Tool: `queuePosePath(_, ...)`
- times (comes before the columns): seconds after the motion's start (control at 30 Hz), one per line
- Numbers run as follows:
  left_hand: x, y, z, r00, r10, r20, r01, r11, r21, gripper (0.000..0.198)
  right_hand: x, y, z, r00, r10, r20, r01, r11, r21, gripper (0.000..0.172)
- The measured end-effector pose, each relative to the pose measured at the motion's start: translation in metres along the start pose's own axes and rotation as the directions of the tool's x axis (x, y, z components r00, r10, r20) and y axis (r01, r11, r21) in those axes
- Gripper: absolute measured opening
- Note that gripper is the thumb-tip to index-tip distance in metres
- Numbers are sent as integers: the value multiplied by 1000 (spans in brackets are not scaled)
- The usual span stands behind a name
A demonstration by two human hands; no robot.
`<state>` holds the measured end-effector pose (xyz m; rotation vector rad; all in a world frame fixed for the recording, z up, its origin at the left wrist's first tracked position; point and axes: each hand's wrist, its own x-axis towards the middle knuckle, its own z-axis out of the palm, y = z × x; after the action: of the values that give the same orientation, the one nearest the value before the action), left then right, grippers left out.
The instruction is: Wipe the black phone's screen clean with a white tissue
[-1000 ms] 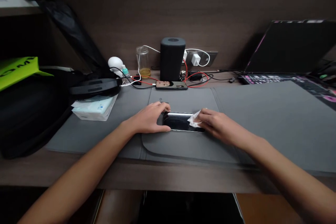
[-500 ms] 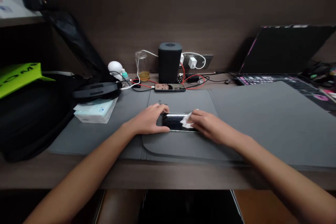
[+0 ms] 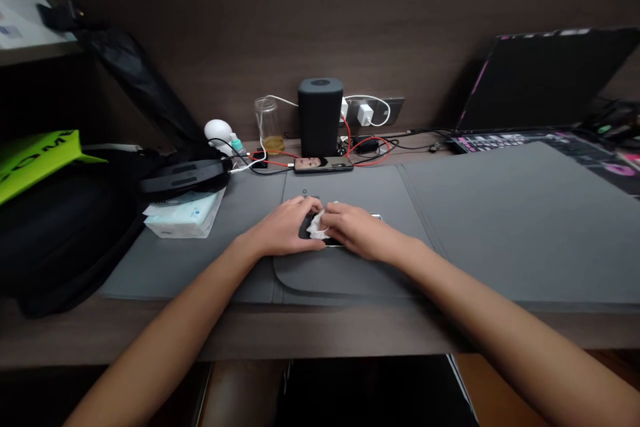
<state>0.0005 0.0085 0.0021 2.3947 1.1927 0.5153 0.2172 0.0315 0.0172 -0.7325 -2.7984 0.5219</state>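
A dark phone with a shiny rim point(image 3: 376, 217) lies flat on the grey mat point(image 3: 340, 277), mostly covered by my hands. Around its left end my left hand point(image 3: 287, 227) is curved, thumb at the near edge and fingers at the far edge, gripping it. My right hand point(image 3: 355, 230) pinches a crumpled white tissue point(image 3: 319, 225) against the left part of the screen, between the thumb and fingers of my left hand.
Behind the mat stand a black speaker point(image 3: 321, 119), a glass jar point(image 3: 270, 127) and a charging phone point(image 3: 323, 165) with cables. A tissue pack point(image 3: 186, 217) and black bag point(image 3: 65, 233) are at left, an open laptop point(image 3: 545, 83) at right.
My right hand has slid left along the phone with the tissue, from its right part to its left end. My left hand stays at the left end.
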Motion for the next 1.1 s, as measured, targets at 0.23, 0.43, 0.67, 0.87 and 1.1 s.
queuePosePath(0.23,0,1,-1,1000,-9,9,9,1000,-3,51,-63,30,-29,988,153,1,-153,988,-6,24)
queuePosePath(0.43,-1,0,-1,1000,-9,10,9,1000,1,56,-11,7,-3,998,59,0,-59,997,-46,19)
queuePosePath(0.67,-3,-1,2,1000,-27,0,27,999,37,72,-19,12,-2,998,52,-26,-52,998,-29,19)
queuePosePath(0.87,-2,0,0,999,-28,18,28,1000,-12,68,-76,32,-27,976,215,-13,-216,976,-10,22)
queuePosePath(1.1,-3,0,1,999,-42,14,42,999,27,66,-14,6,-2,997,76,4,-75,990,-119,17)
